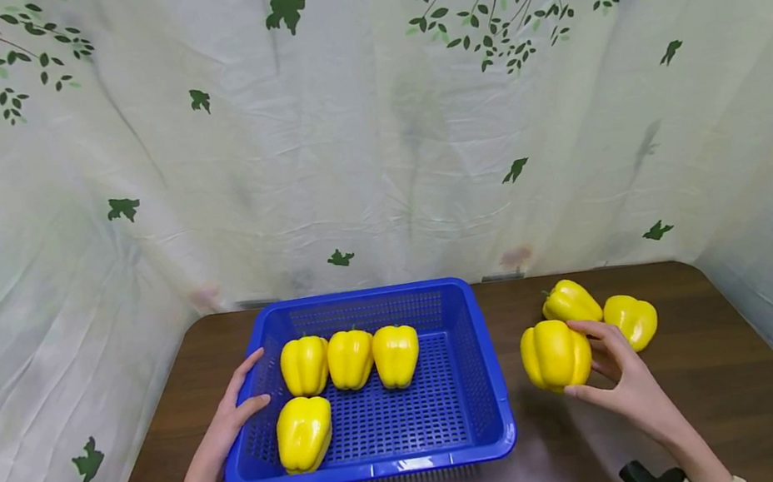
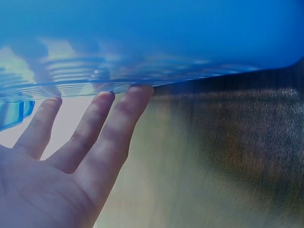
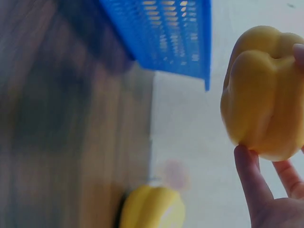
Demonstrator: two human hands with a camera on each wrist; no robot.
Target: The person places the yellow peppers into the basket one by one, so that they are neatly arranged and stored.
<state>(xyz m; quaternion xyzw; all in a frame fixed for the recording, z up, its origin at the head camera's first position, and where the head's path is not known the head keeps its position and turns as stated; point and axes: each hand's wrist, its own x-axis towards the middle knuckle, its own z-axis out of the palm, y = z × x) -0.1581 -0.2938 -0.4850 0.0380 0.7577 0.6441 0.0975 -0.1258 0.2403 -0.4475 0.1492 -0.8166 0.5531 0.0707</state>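
Note:
In the head view, my right hand (image 1: 624, 376) holds a yellow bell pepper (image 1: 555, 355) between thumb and fingers, raised above the table to the right of the blue basket (image 1: 497, 392). The right wrist view shows this bell pepper (image 3: 266, 95) with fingertips against it. At the basket's left side, my left hand (image 1: 231, 409) has its thumb and a finger over the rim. From the left wrist view, three fairly straight fingers (image 2: 109, 123) touch the outer wall below. Inside the basket, several yellow bell peppers (image 1: 350, 359) sit in the left and middle part.
Behind the held pepper, two more yellow bell peppers (image 1: 571, 301) (image 1: 631, 322) lie on the brown wooden table (image 1: 726, 373). A pale curtain (image 1: 356, 145) with leaf prints surrounds the table at the back and sides.

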